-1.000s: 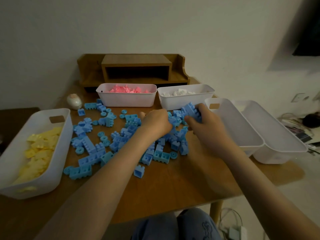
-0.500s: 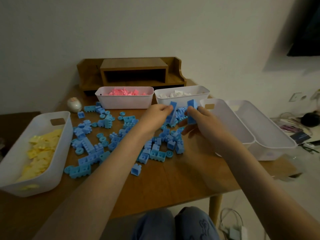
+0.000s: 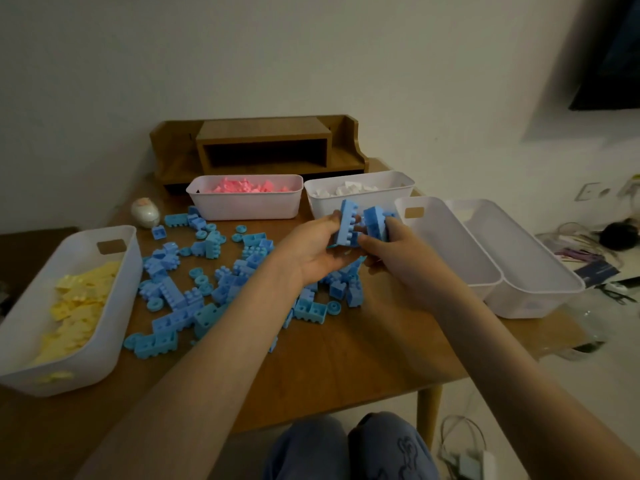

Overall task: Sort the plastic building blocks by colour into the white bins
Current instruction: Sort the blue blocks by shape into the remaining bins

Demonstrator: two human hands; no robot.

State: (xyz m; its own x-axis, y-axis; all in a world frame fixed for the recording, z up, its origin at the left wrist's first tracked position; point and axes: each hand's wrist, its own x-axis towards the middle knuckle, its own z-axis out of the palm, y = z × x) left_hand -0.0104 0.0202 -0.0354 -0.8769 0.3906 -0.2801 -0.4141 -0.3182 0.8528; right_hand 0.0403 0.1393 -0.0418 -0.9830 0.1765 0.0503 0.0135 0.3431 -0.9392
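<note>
Several blue blocks (image 3: pixel 180 299) lie scattered over the middle of the wooden table (image 3: pixel 346 355). My left hand (image 3: pixel 311 251) holds a long blue block (image 3: pixel 347 224) upright above the pile. Beside it, my right hand (image 3: pixel 394 251) grips another blue block (image 3: pixel 375 223); the two blocks are close together, just left of an empty white bin (image 3: pixel 450 244). A second empty bin (image 3: pixel 526 258) stands against it on the right. A bin of yellow blocks (image 3: pixel 62 306) is at the left, a pink-block bin (image 3: pixel 246 197) and a white-block bin (image 3: pixel 360 192) at the back.
A wooden desk shelf (image 3: pixel 263 147) stands against the wall behind the bins. A small white egg-shaped object (image 3: pixel 145 212) rests at the back left. Cables and clutter lie on the floor to the right. My knees (image 3: pixel 346 448) show below the table's front edge.
Both hands have lifted off the pile, each with a blue block, and drawn up and slightly right towards the empty bin. The camera has tilted a little.
</note>
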